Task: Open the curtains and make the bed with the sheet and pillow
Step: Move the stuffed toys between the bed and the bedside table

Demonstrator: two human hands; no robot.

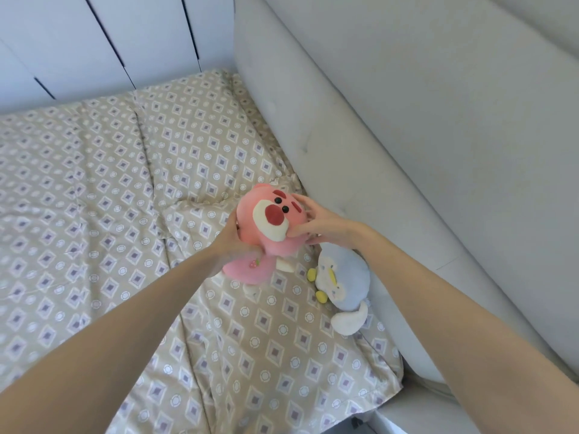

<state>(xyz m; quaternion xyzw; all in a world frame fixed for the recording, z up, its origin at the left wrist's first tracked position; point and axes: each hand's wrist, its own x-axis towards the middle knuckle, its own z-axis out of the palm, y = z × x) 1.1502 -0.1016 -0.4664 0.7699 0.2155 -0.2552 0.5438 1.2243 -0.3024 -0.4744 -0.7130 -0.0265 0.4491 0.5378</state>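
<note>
A pink plush bear is held above the near pillow, which wears the same beige diamond-patterned cloth as the sheet. My left hand grips the bear's left side and neck. My right hand holds the right side of its head with curled fingers and thumb. A second pillow lies farther back against the headboard. No curtains are in view.
A pale blue penguin plush lies on the near pillow beside the padded grey headboard. White wardrobe doors stand behind the far edge of the bed.
</note>
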